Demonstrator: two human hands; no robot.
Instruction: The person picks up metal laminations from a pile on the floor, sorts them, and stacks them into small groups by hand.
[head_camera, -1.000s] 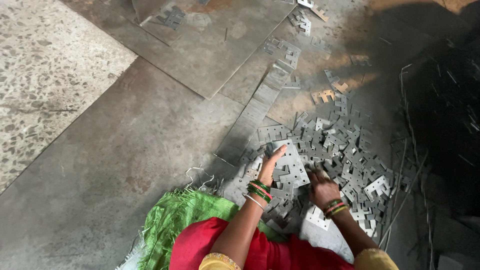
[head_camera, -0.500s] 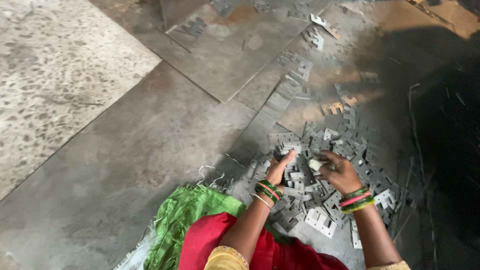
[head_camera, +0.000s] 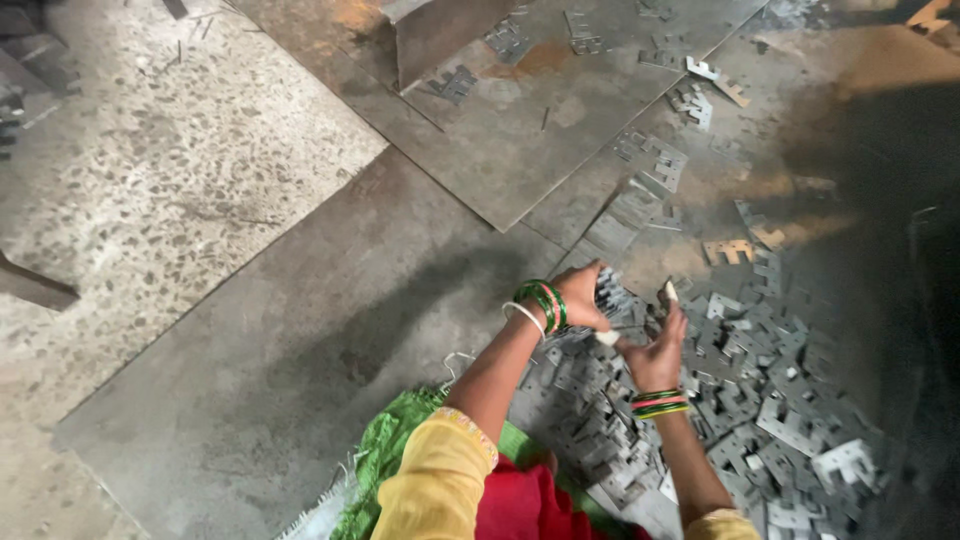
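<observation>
My left hand (head_camera: 580, 297), with green bangles at the wrist, is closed over a stack of flat grey stamped metal pieces (head_camera: 612, 293). My right hand (head_camera: 657, 348) is raised just beside it, fingers curled up against the same stack from the right. Both hands hover over a big heap of identical notched metal plates (head_camera: 760, 400) strewn on the floor to the right. My yellow sleeve and red and green clothing fill the bottom middle.
Large grey steel sheets (head_camera: 300, 330) cover the floor, with speckled stone flooring (head_camera: 150, 200) at left. A metal block (head_camera: 430, 35) stands at the top centre. More loose plates (head_camera: 660, 165) trail toward the top right; the far right lies in dark shadow.
The camera has tilted and shifted. My left hand has closed on a stack of plates and my right hand has come up against it; earlier both were spread apart over the heap.
</observation>
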